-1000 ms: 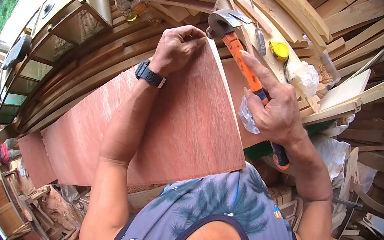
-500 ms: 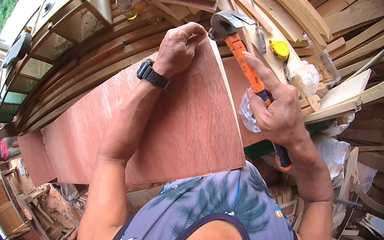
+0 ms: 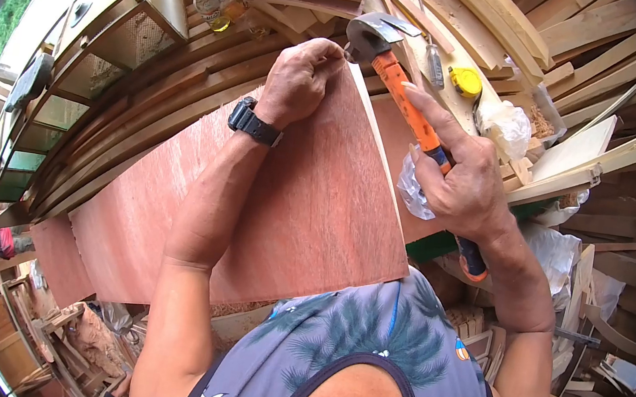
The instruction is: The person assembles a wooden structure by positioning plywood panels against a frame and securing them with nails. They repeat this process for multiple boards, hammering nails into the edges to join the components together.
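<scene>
Reddish plywood sheet (image 3: 310,197) lying flat, orange-handled hammer (image 3: 416,123) raised, steel head at its far corner, perhaps touching

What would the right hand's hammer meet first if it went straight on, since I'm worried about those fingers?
Likely the left hand's fingertips pinched at the board's top corner: the hammer head sits right beside them in the right hand. Depth is unclear.

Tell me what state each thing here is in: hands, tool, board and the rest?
Left hand: pinched shut at the far corner of the board.
Right hand: gripping the hammer's handle, forefinger laid along it.
Orange-handled steel claw hammer: raised, head beside the left fingertips.
Reddish plywood board: lying flat.
Yellow tape measure: resting on planks.
</scene>
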A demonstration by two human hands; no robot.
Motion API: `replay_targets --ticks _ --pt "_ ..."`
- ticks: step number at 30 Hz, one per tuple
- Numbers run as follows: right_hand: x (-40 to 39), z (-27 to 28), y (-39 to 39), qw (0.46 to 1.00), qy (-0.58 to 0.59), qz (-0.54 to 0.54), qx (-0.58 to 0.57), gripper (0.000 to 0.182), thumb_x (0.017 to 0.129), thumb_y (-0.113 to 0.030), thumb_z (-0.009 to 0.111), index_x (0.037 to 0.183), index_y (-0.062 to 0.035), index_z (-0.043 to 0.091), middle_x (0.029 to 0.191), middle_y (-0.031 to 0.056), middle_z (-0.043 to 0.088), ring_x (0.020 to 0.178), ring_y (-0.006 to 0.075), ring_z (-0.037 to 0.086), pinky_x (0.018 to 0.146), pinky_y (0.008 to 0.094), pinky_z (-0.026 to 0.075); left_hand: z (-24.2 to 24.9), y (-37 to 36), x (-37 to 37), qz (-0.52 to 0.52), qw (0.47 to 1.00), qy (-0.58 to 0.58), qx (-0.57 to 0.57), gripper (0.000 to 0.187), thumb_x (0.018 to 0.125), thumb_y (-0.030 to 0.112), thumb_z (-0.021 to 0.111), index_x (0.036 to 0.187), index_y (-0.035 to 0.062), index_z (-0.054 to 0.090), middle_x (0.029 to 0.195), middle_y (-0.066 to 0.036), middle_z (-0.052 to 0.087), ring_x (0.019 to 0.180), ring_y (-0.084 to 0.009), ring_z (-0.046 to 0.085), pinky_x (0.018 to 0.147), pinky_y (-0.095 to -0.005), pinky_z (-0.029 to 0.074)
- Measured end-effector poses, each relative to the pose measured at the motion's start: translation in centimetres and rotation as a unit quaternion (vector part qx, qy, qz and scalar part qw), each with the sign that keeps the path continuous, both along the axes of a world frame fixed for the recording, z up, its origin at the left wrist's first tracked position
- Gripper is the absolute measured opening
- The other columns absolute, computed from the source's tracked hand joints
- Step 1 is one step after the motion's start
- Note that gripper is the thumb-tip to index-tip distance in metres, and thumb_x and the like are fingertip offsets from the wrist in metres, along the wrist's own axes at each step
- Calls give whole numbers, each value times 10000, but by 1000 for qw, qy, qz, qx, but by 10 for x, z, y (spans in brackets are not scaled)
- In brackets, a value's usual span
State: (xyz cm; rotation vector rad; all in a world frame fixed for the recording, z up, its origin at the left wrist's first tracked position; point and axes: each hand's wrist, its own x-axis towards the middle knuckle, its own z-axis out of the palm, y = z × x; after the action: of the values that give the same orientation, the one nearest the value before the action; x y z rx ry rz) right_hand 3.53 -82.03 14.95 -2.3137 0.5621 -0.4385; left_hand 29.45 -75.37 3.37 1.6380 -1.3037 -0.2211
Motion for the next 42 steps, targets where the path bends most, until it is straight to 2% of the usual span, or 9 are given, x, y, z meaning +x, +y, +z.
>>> replay_targets --ticks 11,14,18,20,25,31,33,40,42 --pt "4 8 -2 1000 -8 24 -5 658 821 4 566 1468 -116 543 644 229 627 510 302 640 547 408 514 -1 0 3 -2 1000 7 -1 93 894 36 719 968 -10 686 830 -116 713 746 -173 666 715 -311 530" --pt "5 10 -3 999 18 29 -10 645 824 -3 576 1458 -120 555 649 230 629 511 307 639 546 411 513 2 2 3 -7 999 44 22 141 859 22 733 993 -21 724 968 -158 750 882 -265 734 804 -335 573" --pt "4 3 -7 998 55 34 -23 630 826 -14 586 1446 -122 569 657 234 630 517 318 642 546 411 512 -3 0 4 -8 999 42 18 155 844 10 743 992 -29 722 981 -150 753 892 -243 735 816 -327 576" --pt "4 4 -6 999 35 34 -24 628 828 -19 586 1446 -125 570 659 235 629 518 322 642 546 412 511 -7 -2 4 -29 998 17 -54 82 865 12 744 928 -17 700 844 -82 714 765 -158 667 731 -293 532" --pt "6 0 -4 998 -38 35 -23 625 824 -25 583 1441 -128 575 683 245 635 522 337 641 546 421 511 -5 -1 4 -25 999 23 -35 69 860 18 750 907 -15 714 844 -90 714 773 -165 677 749 -293 540" --pt "6 6 -3 997 61 41 -12 653 800 -7 571 1443 -118 571 683 249 634 533 350 643 560 431 514 -1 0 5 -25 999 22 -27 80 858 33 759 901 -16 713 841 -98 719 761 -160 672 737 -299 535" --pt "6 -1 0 998 -39 38 -44 663 798 -4 567 1450 -122 565 656 247 619 534 355 641 568 435 516 -4 1 6 -21 1000 18 -9 83 858 36 761 911 -14 721 852 -101 727 765 -158 676 739 -298 535" --pt "8 3 -1 998 47 39 -32 665 802 -3 566 1458 -112 554 661 249 620 555 377 646 580 446 523 -6 0 6 -33 999 33 -26 99 862 36 759 949 -7 740 870 -100 740 784 -141 683 750 -288 535" --pt "8 -6 2 995 -75 38 -51 655 811 -16 570 1458 -123 557 656 245 618 561 379 648 577 449 520 -5 0 6 -28 999 28 -30 99 861 34 758 948 -9 738 867 -99 740 785 -134 681 753 -290 538"
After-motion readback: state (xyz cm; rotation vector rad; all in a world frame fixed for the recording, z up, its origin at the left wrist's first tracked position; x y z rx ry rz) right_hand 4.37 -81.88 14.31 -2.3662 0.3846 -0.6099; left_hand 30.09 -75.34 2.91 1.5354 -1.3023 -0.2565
